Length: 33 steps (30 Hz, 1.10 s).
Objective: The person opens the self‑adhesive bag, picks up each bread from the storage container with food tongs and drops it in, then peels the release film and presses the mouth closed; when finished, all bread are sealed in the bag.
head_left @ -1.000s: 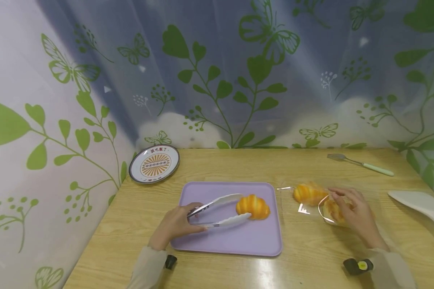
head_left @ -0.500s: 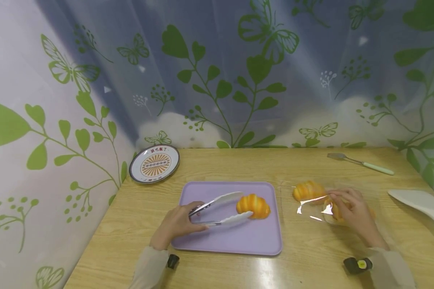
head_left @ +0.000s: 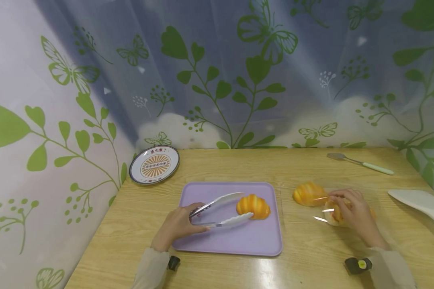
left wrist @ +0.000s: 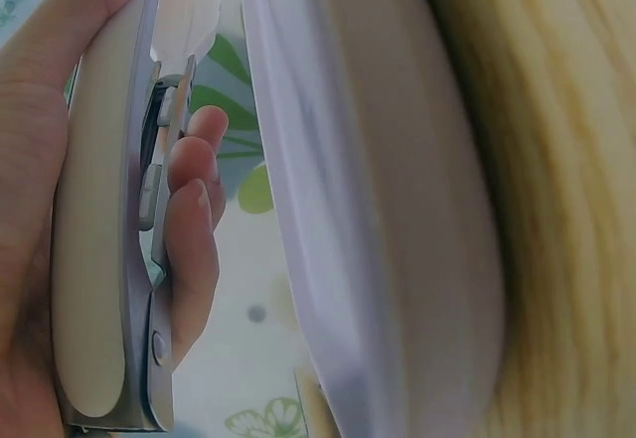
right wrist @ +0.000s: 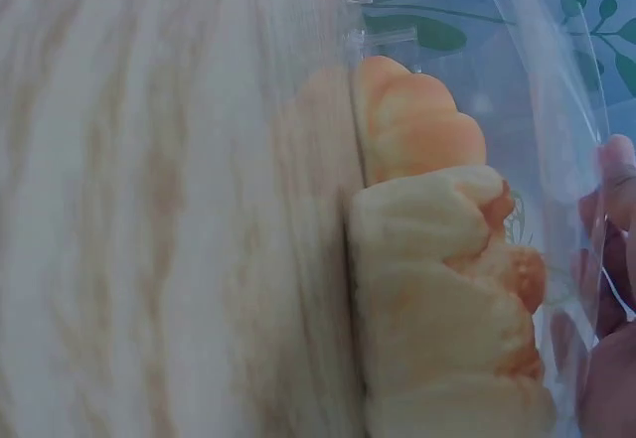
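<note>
My left hand [head_left: 179,224] grips a pair of tongs [head_left: 235,219] with white scalloped tips. Their arms are spread, and the tips stand on either side of a croissant [head_left: 254,206] lying on a purple tray [head_left: 202,245]. In the left wrist view the thumb side and curled fingers hold the two metal arms of the tongs [left wrist: 99,219]. My right hand [head_left: 354,212] pinches clear plastic film [right wrist: 556,110] with thumb and fingertips. Under the film lie a second croissant [head_left: 308,194] and a paler bread roll [right wrist: 437,289], partly hidden by that hand in the head view.
A patterned round plate [head_left: 154,164] leans at the back left, near the printed cloth wall. Towards the back right lies a fork [head_left: 361,162] with a pale green handle. A white broad-bladed utensil [head_left: 417,202] rests at the right edge of the wooden table [head_left: 238,164].
The bright reflections on the plastic film have shifted and shrunk, leaving the far croissant showing more plainly. My left hand and the tongs have crept slightly right. The right hand is nearly still.
</note>
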Tool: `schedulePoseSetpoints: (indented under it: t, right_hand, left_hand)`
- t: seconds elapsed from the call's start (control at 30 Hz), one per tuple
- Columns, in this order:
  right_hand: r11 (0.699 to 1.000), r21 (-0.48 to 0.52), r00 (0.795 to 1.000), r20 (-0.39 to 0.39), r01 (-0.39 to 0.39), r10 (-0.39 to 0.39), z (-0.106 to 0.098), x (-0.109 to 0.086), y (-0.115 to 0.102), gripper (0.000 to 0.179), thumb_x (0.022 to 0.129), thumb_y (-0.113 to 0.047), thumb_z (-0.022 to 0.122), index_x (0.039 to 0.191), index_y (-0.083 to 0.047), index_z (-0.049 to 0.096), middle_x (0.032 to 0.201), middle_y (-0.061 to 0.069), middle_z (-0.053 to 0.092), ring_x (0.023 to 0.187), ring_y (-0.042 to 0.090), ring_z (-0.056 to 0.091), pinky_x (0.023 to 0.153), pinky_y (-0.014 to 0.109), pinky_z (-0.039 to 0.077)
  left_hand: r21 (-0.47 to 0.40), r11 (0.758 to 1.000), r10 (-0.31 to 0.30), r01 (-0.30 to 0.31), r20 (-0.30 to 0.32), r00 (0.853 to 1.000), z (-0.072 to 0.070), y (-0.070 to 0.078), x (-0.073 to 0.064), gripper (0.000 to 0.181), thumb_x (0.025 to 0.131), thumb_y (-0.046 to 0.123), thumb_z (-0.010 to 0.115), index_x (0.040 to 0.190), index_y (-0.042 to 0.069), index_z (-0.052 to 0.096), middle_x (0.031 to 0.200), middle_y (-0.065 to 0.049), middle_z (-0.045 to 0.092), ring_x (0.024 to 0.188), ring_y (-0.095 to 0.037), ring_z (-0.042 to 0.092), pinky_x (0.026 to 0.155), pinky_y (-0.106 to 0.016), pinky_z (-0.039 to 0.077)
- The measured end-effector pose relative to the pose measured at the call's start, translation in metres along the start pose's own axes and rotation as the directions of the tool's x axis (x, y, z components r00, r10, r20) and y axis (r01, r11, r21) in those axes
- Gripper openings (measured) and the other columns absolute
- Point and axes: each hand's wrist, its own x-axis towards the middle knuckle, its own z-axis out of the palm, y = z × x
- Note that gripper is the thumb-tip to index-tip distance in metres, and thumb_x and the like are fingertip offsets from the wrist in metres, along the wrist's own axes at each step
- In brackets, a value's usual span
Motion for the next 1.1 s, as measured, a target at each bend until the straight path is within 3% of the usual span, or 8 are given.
schedulePoseSetpoints:
  t: [0.13, 0.23, 0.4, 0.5, 0.67, 0.83, 0.9, 1.1]
  right_hand:
    - [0.994, -0.012, 0.993, -0.04, 0.112, -0.113, 0.001, 0.004, 0.001, 0.024, 0.094, -0.015, 0.06, 0.087, 0.006, 0.068, 0.088, 0.013, 0.063, 0.105, -0.013, 0.038, 0.09, 0.009, 0.026]
    - [0.988, -0.061, 0.988, -0.046, 0.143, -0.146, -0.001, 0.005, 0.0, 0.029, 0.093, -0.018, 0.061, 0.086, 0.009, 0.068, 0.086, 0.021, 0.062, 0.104, -0.017, 0.038, 0.089, 0.005, 0.029]
    - [0.991, -0.092, 0.994, -0.033, 0.1, -0.103, -0.005, 0.006, -0.004, 0.004, 0.086, 0.005, 0.067, 0.088, 0.008, 0.069, 0.085, 0.018, 0.066, 0.093, -0.027, 0.041, 0.071, -0.002, 0.041]
    - [0.993, -0.087, 0.996, -0.027, 0.078, -0.081, -0.006, 0.006, -0.005, 0.006, 0.084, 0.01, 0.067, 0.089, 0.008, 0.069, 0.084, 0.013, 0.067, 0.09, -0.028, 0.043, 0.071, -0.002, 0.042]
    - [0.997, -0.068, 0.999, -0.001, 0.031, -0.032, -0.008, 0.005, -0.005, 0.017, 0.08, 0.011, 0.071, 0.095, 0.005, 0.07, 0.087, -0.009, 0.065, 0.087, -0.026, 0.046, 0.073, -0.003, 0.042]
    - [0.997, -0.075, 1.0, 0.006, 0.015, -0.014, -0.009, 0.006, -0.006, 0.021, 0.073, 0.01, 0.076, 0.092, 0.001, 0.071, 0.088, -0.017, 0.062, 0.077, -0.022, 0.045, 0.064, 0.001, 0.042]
    - [0.997, -0.079, 1.0, -0.001, 0.019, -0.019, -0.009, 0.006, -0.006, 0.019, 0.073, 0.009, 0.077, 0.088, 0.0, 0.072, 0.09, -0.017, 0.062, 0.082, -0.021, 0.045, 0.066, 0.001, 0.04]
    - [0.996, -0.028, 0.997, -0.004, 0.08, -0.08, -0.009, 0.006, -0.003, 0.008, 0.078, -0.003, 0.076, 0.082, 0.002, 0.072, 0.093, -0.008, 0.062, 0.105, -0.011, 0.039, 0.091, 0.01, 0.026]
  left_hand:
    - [0.008, 1.0, 0.004, -0.004, -0.001, 1.0, 0.001, -0.001, -0.001, 0.067, 0.065, 0.044, 0.087, 0.123, 0.018, 0.065, 0.082, 0.007, 0.065, 0.065, -0.004, 0.048, 0.058, -0.021, 0.042]
    - [0.012, 1.0, 0.006, -0.006, -0.002, 1.0, 0.002, -0.002, -0.001, 0.066, 0.065, 0.044, 0.087, 0.122, 0.018, 0.066, 0.082, 0.008, 0.065, 0.066, -0.004, 0.049, 0.059, -0.022, 0.043]
    - [0.019, 1.0, 0.006, -0.006, -0.004, 1.0, 0.003, -0.003, -0.001, 0.067, 0.064, 0.045, 0.087, 0.121, 0.019, 0.066, 0.082, 0.008, 0.065, 0.067, -0.005, 0.049, 0.06, -0.024, 0.044]
    - [0.02, 1.0, 0.004, -0.004, -0.002, 1.0, 0.004, -0.004, -0.001, 0.067, 0.064, 0.046, 0.087, 0.122, 0.019, 0.066, 0.083, 0.008, 0.065, 0.068, -0.005, 0.049, 0.06, -0.024, 0.044]
    - [0.013, 1.0, -0.002, 0.002, -0.007, 1.0, 0.004, -0.003, -0.001, 0.069, 0.064, 0.046, 0.087, 0.123, 0.018, 0.065, 0.086, 0.007, 0.066, 0.069, -0.006, 0.05, 0.061, -0.025, 0.045]
    - [0.014, 1.0, -0.005, 0.006, -0.01, 1.0, 0.003, -0.002, 0.0, 0.069, 0.064, 0.046, 0.087, 0.124, 0.018, 0.065, 0.089, 0.006, 0.068, 0.071, -0.007, 0.054, 0.063, -0.027, 0.048]
    - [0.019, 1.0, -0.002, 0.002, -0.008, 1.0, 0.003, -0.002, 0.0, 0.069, 0.064, 0.045, 0.087, 0.123, 0.017, 0.065, 0.09, 0.006, 0.069, 0.073, -0.007, 0.055, 0.065, -0.028, 0.049]
    - [0.036, 0.999, 0.027, -0.027, -0.007, 1.0, 0.005, 0.001, 0.003, 0.068, 0.065, 0.045, 0.087, 0.123, 0.016, 0.066, 0.089, 0.006, 0.069, 0.072, -0.006, 0.055, 0.065, -0.026, 0.049]
